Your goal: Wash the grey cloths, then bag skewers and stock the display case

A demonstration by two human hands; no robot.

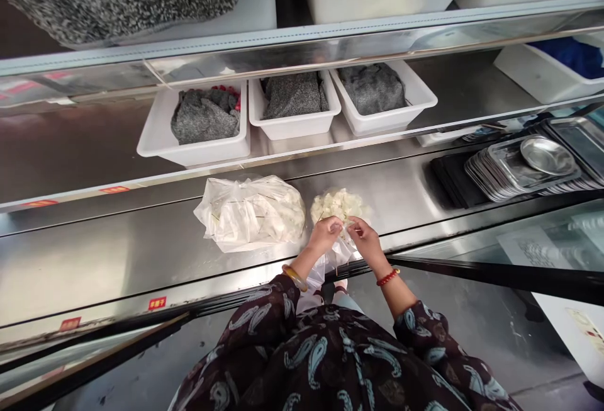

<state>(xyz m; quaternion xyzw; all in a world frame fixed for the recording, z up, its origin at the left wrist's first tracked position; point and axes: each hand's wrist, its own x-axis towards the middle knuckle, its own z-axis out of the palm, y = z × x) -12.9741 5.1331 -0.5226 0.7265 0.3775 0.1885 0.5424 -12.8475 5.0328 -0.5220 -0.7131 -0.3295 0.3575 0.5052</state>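
Just beyond my hands, a small clear plastic bag (346, 250) of cream-white chunks (340, 202) rests on the steel counter. Its loose film trails toward me over the counter's front edge. My left hand (325, 235) is closed, fingertips pinched at the near end of this bag. Facing it, my right hand (365, 238) also pinches the film with bent fingers, a short gap away. The fingertips partly cover what lies between them. To the left sits a larger, full clear plastic bag (255, 214) with pale contents, touched by neither hand.
Three white tubs (302, 124) with grey cloths stand on the shelf above the counter (160, 228). Stacked metal trays (503, 172) and a round metal dish (547, 154) are at the right. Black-edged glass panels (472, 269) flank me at the counter's front.
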